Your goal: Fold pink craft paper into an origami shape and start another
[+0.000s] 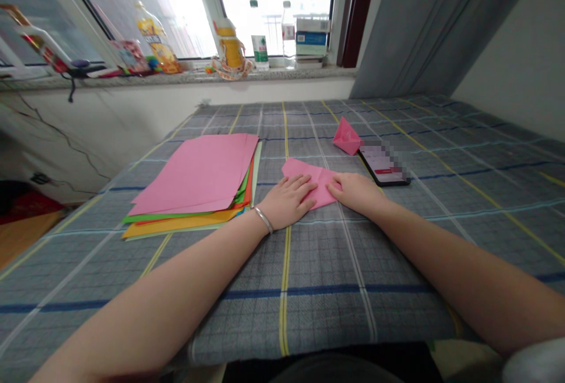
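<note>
A folded sheet of pink paper point(324, 195) lies flat on the plaid cloth, partly covered by both hands. My left hand point(286, 199), with a silver bangle at the wrist, rests on its left part with the fingers stretched out flat. At the paper's right edge my right hand point(355, 190) has its fingers curled, the thumb and forefinger closed on that edge. Just beyond stands a folded pink paper shape point(346, 136) with a pointed top. Beside it a phone point(384, 162) lies face up, its screen partly blurred.
Left of my hands is a stack of coloured paper point(198, 171), pink on top. The checked cloth point(247, 318) covers the surface. On the windowsill point(189, 80) behind stand an orange drink bottle point(156, 39), a yellow cup point(230, 47), clear bottles point(288, 36) and boxes point(311, 39).
</note>
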Demonstrator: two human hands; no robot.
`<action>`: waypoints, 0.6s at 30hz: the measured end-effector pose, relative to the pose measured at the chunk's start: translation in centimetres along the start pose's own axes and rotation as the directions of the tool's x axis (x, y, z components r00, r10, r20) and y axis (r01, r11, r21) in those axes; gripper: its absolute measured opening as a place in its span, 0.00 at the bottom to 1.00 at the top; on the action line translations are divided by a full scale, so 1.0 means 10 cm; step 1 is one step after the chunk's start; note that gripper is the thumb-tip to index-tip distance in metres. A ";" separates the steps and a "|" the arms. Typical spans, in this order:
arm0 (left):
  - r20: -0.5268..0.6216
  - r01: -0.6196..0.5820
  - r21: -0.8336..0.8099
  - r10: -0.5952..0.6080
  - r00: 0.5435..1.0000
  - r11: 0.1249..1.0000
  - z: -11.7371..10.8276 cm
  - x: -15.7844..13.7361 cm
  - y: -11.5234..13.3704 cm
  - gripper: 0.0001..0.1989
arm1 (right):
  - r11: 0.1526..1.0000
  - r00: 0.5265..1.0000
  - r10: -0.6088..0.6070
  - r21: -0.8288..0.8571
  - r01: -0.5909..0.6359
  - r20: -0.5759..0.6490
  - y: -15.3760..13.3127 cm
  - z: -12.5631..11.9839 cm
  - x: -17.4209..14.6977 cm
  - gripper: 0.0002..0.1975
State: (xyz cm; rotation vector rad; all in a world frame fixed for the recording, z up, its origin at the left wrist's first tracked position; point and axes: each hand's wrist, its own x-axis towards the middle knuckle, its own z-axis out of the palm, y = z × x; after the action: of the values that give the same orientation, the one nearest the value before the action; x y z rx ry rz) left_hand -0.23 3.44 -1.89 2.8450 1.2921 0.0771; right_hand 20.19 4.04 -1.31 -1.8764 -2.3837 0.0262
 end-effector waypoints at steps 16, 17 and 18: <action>0.010 -0.034 0.112 0.034 0.999 0.993 0.00 -0.01 0.06 0.26 | 0.998 1.000 0.005 -0.064 -0.003 0.029 -0.01 0.01 0.02 0.18; 0.011 -0.035 0.117 0.034 0.999 0.993 0.00 -0.01 0.06 0.26 | 0.998 0.999 0.008 -0.065 -0.006 0.033 -0.02 0.00 0.02 0.18; 0.014 -0.035 0.119 0.034 0.999 0.992 0.00 -0.01 0.05 0.26 | 0.998 0.999 0.015 -0.065 -0.012 0.038 -0.02 0.00 0.02 0.18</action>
State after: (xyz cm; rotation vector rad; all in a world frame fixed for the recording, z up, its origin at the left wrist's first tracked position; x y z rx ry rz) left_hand 0.14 3.05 -1.88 2.9629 1.2878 -0.0169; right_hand 19.95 4.13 -1.27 -1.9373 -2.4248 -0.0142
